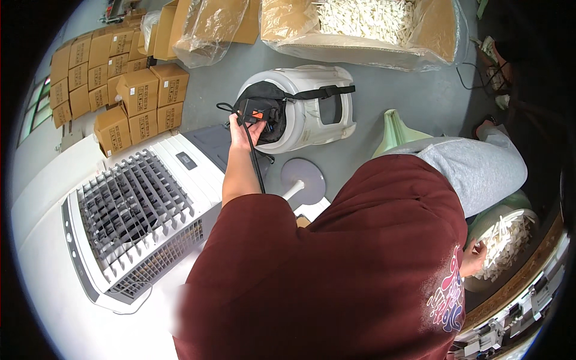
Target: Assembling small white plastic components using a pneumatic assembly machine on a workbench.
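Observation:
My left hand (pixel 247 133) reaches forward, its fingers curled around the lower part of a black pouch (pixel 264 110) with an orange patch. A black strap (pixel 321 92) with a buckle runs from the pouch to the right. The pouch lies against the end of a white plastic stool (pixel 309 111), which is tipped on its side. A black cord (pixel 254 162) hangs past my left wrist. At the far right, my right hand (pixel 473 259) rests at the edge of a round tub, with curled fingers beside small white sticks (pixel 504 246). What those fingers grip is hidden.
To my left stands a white air cooler (pixel 141 204) with a grey grille. Cardboard boxes (pixel 141 96) are stacked behind it. A large lined carton (pixel 366 51) of white pieces stands at the back. A round grey base (pixel 303 180) and a pale green plastic piece (pixel 396 129) are on the floor.

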